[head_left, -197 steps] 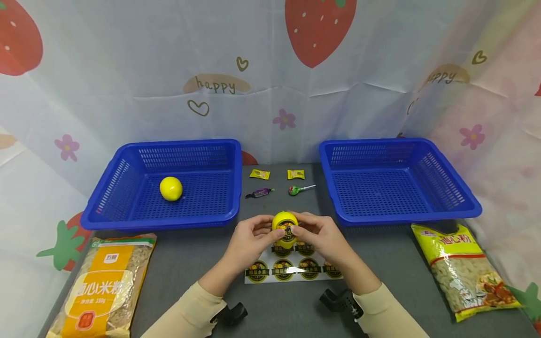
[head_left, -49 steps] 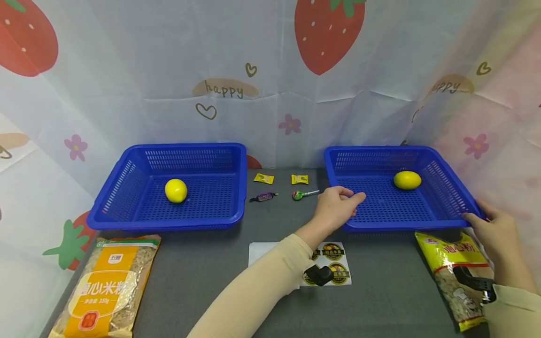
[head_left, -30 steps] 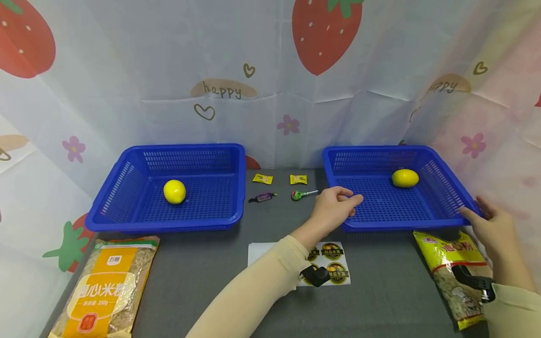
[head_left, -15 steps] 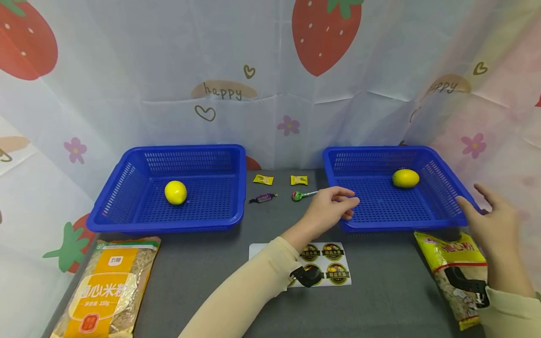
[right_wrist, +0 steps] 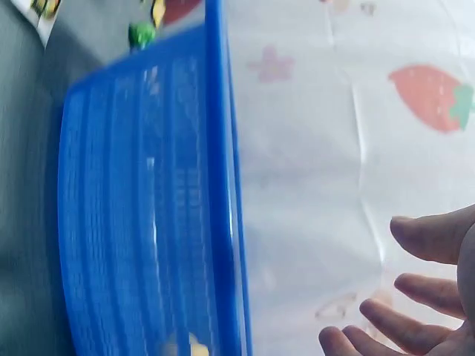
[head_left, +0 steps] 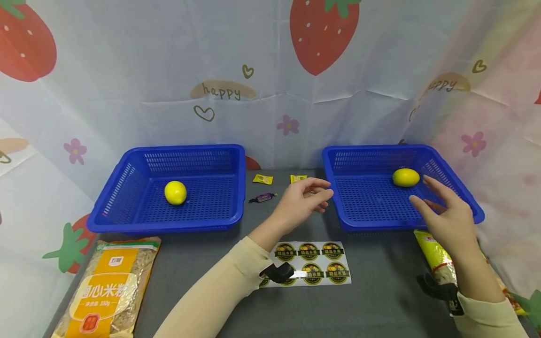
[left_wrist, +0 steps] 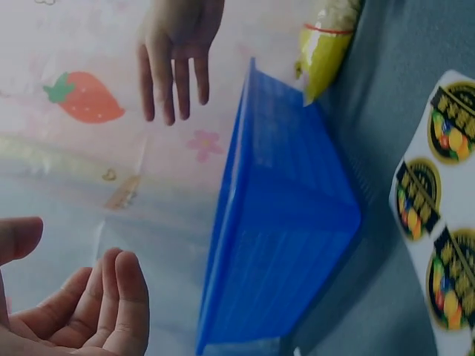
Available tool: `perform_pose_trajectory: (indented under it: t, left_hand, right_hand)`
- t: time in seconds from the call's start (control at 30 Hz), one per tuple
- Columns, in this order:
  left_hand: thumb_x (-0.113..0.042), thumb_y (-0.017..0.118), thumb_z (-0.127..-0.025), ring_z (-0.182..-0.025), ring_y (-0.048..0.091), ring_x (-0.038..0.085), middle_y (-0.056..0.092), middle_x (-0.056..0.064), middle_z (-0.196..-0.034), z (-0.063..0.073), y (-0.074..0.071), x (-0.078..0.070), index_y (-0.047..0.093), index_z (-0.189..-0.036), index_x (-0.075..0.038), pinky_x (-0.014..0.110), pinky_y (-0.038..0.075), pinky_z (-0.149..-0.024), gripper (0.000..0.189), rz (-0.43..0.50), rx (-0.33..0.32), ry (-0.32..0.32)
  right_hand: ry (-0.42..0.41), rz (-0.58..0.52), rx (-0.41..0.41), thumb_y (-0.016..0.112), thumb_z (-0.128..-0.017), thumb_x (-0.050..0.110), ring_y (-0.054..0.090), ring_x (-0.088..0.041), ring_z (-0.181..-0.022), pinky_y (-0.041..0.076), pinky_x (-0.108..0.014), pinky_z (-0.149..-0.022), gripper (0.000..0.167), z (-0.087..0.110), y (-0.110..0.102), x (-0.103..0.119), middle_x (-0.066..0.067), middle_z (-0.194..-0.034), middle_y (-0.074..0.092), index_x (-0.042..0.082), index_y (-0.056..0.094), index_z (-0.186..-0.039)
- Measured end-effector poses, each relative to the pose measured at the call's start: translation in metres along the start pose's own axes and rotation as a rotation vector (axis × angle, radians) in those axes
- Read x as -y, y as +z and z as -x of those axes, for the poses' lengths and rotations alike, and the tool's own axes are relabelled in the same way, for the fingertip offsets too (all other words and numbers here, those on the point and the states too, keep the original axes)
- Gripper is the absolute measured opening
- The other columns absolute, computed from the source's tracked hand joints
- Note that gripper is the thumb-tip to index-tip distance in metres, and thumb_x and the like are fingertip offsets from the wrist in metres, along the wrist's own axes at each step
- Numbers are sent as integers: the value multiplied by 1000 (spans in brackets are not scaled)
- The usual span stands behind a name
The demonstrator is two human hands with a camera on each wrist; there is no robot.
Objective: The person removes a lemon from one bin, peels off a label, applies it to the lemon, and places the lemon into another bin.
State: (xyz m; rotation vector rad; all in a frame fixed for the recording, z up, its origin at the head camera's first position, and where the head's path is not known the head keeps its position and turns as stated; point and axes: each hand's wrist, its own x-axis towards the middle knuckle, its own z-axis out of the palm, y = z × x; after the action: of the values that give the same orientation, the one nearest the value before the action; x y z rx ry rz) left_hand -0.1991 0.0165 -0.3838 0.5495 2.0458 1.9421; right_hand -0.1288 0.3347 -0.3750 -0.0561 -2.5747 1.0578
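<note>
My left hand (head_left: 301,202) hovers just left of the right blue basket (head_left: 410,224), its fingers loosely bent and holding nothing. Over that basket's front right part hangs my right hand (head_left: 450,220), thumb and fingers spread with nothing between them. A yellow lemon (head_left: 406,178) lies on its side inside, near the back right, a little beyond the right fingertips. In the left wrist view, the left fingers (left_wrist: 132,297) are apart from the basket (left_wrist: 278,193). The right fingers (right_wrist: 404,322) are likewise free in the right wrist view. No sticker shows on the lemon's visible side.
Another lemon (head_left: 175,193) sits in the left blue basket (head_left: 169,229). A sheet of round stickers (head_left: 310,265) lies in front. Yellow candies (head_left: 263,179) and a purple candy (head_left: 263,197) lie between baskets. Noodle bags (head_left: 103,286) flank the table; the right forearm partly covers one.
Earlier, both hands held a stickered lemon above the sheet; then a lemon lay in the right basket with hands at its rim. Since then, both hands have left the rim and moved left.
</note>
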Motion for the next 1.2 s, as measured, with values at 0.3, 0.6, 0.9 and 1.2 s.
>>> perform_pose_trajectory:
  t: [0.3, 0.6, 0.9, 1.2]
  left_hand:
    - [-25, 64, -101, -92, 69, 19, 69, 12, -112, 26, -46, -8, 64, -130, -9, 34, 60, -82, 34, -65, -66, 74]
    - [-27, 64, -101, -98, 69, 25, 68, 11, -112, 47, -92, -15, 62, -132, -10, 39, 60, -86, 36, -142, -162, 87]
    - [-33, 61, -102, -107, 63, 24, 66, 11, -122, 58, -152, -26, 60, -136, -9, 31, 54, -92, 42, -219, -346, 57]
    - [-38, 62, -101, -115, 56, 11, 58, 6, -135, 54, -213, -26, 57, -140, -9, 33, 47, -99, 49, -231, -460, 37]
  right_hand:
    - [-146, -135, 25, 72, -95, 18, 50, 18, -117, 46, -3, -85, 58, 5, 38, 33, -16, -145, 57, 13, 51, -149]
    - [-242, -244, 107, 70, -95, 10, 55, 16, -112, 49, -7, -87, 56, 10, 70, 67, -14, -145, 56, 13, 52, -148]
    - [-309, -273, 211, 71, -95, 11, 59, -27, -129, 57, -28, -92, 56, 11, 108, 96, -12, -145, 57, 7, 50, -148]
    - [-262, -384, 370, 74, -94, 23, 58, -26, -131, 57, -34, -94, 64, 9, 152, 124, -10, -146, 56, 13, 46, -151]
